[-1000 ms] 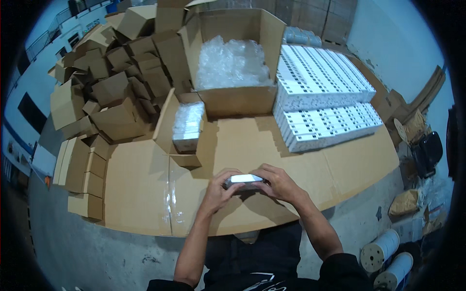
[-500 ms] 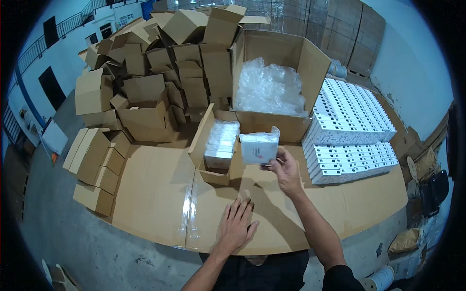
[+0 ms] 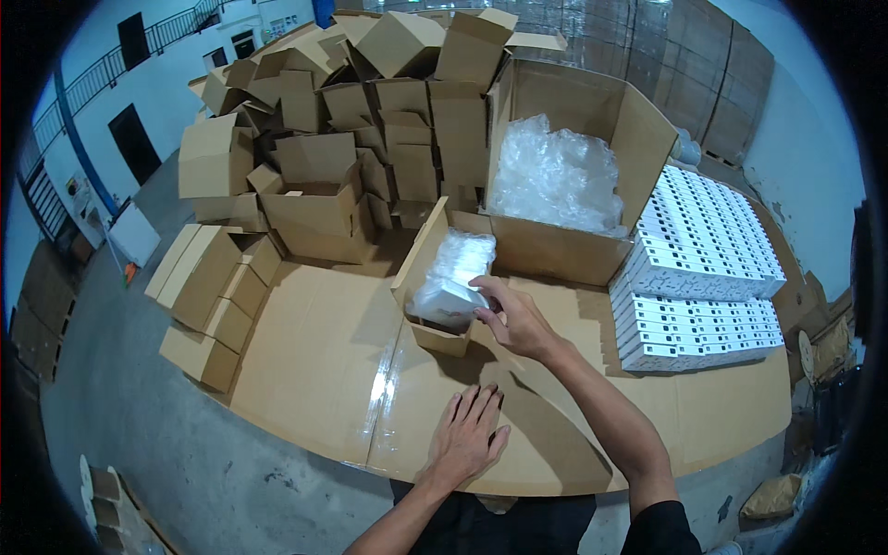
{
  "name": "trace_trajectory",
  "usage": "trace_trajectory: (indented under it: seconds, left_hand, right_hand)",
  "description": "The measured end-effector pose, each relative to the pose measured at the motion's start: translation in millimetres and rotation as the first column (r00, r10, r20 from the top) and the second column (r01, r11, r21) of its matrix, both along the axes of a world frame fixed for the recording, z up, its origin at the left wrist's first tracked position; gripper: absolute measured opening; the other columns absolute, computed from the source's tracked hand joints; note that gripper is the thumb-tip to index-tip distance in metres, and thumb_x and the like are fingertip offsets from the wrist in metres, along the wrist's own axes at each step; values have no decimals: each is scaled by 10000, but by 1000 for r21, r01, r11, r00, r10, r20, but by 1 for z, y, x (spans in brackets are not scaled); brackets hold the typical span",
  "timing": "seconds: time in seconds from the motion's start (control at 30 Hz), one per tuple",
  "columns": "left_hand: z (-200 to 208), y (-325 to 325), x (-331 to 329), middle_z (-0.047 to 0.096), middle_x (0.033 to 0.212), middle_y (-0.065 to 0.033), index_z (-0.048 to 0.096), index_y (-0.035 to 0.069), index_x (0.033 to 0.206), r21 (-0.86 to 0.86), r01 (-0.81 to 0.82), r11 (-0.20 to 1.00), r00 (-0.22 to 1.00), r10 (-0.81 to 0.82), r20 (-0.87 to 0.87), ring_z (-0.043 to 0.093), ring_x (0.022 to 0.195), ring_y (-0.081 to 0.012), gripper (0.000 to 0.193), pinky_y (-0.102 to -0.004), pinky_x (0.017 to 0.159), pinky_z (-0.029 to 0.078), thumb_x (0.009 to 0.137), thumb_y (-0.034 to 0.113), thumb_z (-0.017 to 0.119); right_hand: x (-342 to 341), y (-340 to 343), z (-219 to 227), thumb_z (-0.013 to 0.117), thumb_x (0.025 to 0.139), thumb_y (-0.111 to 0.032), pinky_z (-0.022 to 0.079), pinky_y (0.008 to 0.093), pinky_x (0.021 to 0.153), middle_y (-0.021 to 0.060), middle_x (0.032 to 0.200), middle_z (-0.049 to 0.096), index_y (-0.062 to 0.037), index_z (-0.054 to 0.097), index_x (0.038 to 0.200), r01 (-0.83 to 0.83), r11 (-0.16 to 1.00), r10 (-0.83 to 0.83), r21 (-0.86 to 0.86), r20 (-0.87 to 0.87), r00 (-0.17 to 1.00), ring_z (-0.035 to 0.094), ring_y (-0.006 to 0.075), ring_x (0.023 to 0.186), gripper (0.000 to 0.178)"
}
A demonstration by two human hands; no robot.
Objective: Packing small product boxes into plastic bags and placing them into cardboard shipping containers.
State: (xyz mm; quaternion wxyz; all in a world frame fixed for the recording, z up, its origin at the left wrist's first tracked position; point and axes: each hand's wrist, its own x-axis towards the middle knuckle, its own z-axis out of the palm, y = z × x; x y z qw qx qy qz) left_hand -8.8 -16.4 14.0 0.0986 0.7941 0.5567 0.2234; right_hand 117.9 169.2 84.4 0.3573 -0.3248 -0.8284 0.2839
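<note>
My right hand (image 3: 514, 319) reaches into a small open cardboard box (image 3: 427, 331) and grips a white item wrapped in clear plastic (image 3: 447, 298), which lies on top of other wrapped items in the box. My left hand (image 3: 470, 433) rests flat, fingers spread, on the cardboard-covered table (image 3: 314, 361) in front of me, holding nothing.
A large open carton of bubble wrap (image 3: 555, 176) stands behind the small box. Rows of flat white boxes (image 3: 703, 268) are stacked at right. A heap of empty cardboard boxes (image 3: 324, 120) fills the back left, with folded ones (image 3: 208, 296) along the table's left edge.
Both hands held the white item close to me a second ago. My right hand carried it forward and set it down into the small box; my left hand dropped flat onto the table.
</note>
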Motion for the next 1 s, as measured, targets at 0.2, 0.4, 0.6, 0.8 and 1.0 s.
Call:
trace_trajectory:
  seconds: [0.2,0.4,0.6,0.8,1.0]
  left_hand:
    - [-1,1,0,493,1456,-147,492,29,1419,9,-4,1000,1000,4,22,415,1373,-359,594,-507,1163,306,923,325,630]
    - [-2,3,1,490,1458,-148,494,15,1414,17,4,1000,999,-5,41,426,1364,-360,597,-502,1161,306,917,315,636]
    - [-3,4,1,485,1458,-166,501,-2,1397,6,-3,1000,1000,3,31,406,1374,-367,594,-505,1161,299,914,314,638]
    - [-4,1,2,484,1456,-181,509,-5,1389,-35,-3,999,1000,4,29,393,1383,-372,587,-514,1177,284,923,331,628]
    - [-4,4,6,508,1429,-191,533,-15,1368,-25,12,1000,998,-11,70,406,1372,-384,579,-514,1183,278,918,334,636]
  right_hand:
    - [-7,3,21,635,846,33,508,476,720,196,1013,602,-71,553,1205,-163,967,126,194,189,974,626,409,872,383]
    - [-27,4,7,619,839,25,512,514,738,202,1006,566,-70,538,1109,-79,950,-35,301,357,933,611,442,897,297]
    - [-39,8,-2,662,836,-43,545,516,776,207,1045,566,-63,549,1110,12,971,-106,241,382,918,641,432,915,297]
    - [-53,6,-11,695,835,-97,550,510,808,208,1069,568,-27,613,1007,150,951,-253,269,404,879,646,414,964,202]
    - [-43,-1,-10,704,862,-150,535,513,858,205,1125,572,-19,642,993,240,957,-282,164,323,904,639,414,987,195]
